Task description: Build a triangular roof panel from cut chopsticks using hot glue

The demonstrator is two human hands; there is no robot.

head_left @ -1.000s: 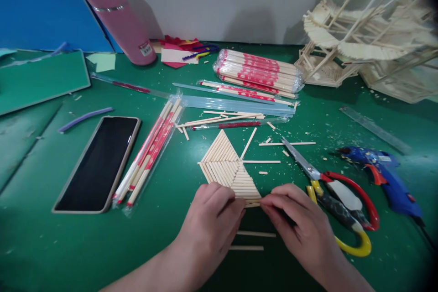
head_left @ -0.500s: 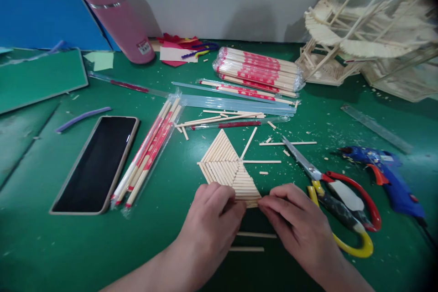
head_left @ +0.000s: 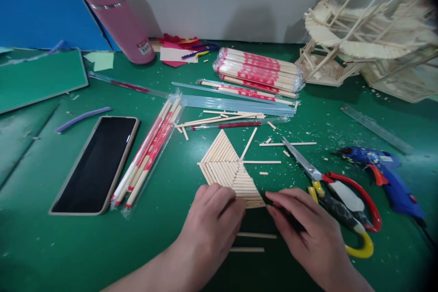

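Note:
A flat panel of cut wooden sticks, laid in slanting rows, lies on the green table. My left hand is closed at its near left edge, with the fingertips bent over the sticks and partly hidden. Just off the panel's near right corner is my right hand, its thumb and forefinger parted with nothing seen between them. Two loose sticks lie between the hands, closer to me. Another two sticks reach out from the panel's centre point, one to the right and one away from me.
Scissors and a blue glue gun lie to the right. On the left are a phone and wrapped chopsticks. Behind stand a pink bottle, a chopstick bundle and a stick-built model.
My right hand has drawn slightly right, away from the panel's corner, and its thumb and forefinger have parted. My left hand stays where it was.

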